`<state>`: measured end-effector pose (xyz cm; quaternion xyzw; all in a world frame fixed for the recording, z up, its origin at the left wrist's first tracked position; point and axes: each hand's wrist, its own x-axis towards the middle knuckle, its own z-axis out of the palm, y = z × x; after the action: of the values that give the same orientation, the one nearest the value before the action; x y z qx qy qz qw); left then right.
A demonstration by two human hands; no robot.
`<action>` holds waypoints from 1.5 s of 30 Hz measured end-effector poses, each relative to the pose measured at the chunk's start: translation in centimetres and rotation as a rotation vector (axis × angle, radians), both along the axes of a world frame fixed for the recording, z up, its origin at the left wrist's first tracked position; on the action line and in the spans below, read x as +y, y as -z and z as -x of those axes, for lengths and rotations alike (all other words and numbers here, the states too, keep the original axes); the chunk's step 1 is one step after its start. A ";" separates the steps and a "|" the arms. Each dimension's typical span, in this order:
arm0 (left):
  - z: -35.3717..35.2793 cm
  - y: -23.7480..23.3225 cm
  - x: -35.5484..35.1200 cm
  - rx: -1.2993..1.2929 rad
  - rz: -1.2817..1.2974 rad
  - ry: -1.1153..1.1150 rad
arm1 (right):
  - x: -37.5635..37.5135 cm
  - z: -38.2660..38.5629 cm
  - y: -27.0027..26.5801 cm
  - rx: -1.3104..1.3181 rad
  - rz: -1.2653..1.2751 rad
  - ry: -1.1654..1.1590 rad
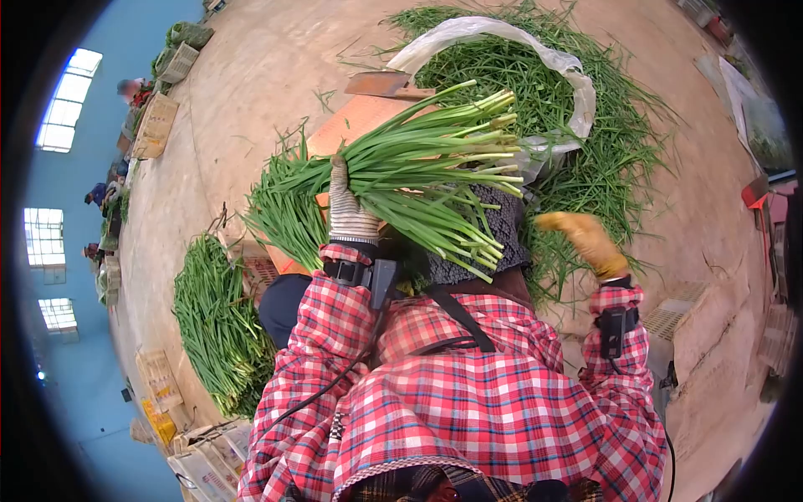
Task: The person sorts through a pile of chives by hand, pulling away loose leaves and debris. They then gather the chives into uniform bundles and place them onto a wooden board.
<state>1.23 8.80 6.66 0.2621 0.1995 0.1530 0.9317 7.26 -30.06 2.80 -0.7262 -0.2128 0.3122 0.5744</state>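
Note:
My left hand (pixel 350 207), in a striped knit glove, is closed round a thick bunch of garlic chives (pixel 418 159). The pale stem ends fan out to the right and the green leaves hang left. Over the floor to the right, my right hand (pixel 585 238) in a yellow glove has its fingers stretched leftward, with nothing visible in it. Beneath the bunch is an orange board (pixel 343 125), partly covered. A cleaver (pixel 381 84) with a wooden handle lies at its far edge. Dark textured cloth (pixel 493 243) covers my lap.
Loose green leaves (pixel 619 117) are heaped ahead on the right, with a clear plastic strip (pixel 535 38) looped over them. More chives (pixel 217 326) are stacked at my left. Crates (pixel 209 456) stand behind on the left; a crate (pixel 669 314) is at right. People work along the far wall.

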 end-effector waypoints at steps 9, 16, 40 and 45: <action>-0.6 -0.9 -0.8 -0.004 -0.016 -0.014 | 14.2 3.7 -3.8 0.854 -0.679 0.160; -0.4 0.9 -0.1 0.118 0.030 -0.121 | 11.1 4.3 -2.5 0.716 -0.873 0.278; -0.7 -1.9 -2.0 0.168 -0.012 -0.140 | 12.2 2.3 -3.4 0.363 -0.435 0.244; -1.3 0.3 -0.4 0.256 0.045 -0.244 | 7.5 1.0 -3.7 0.112 -0.449 0.485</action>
<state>2.50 8.40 6.34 0.2324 0.3499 0.2258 0.8790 6.29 -22.60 6.47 -0.5926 -0.0653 0.1511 0.7885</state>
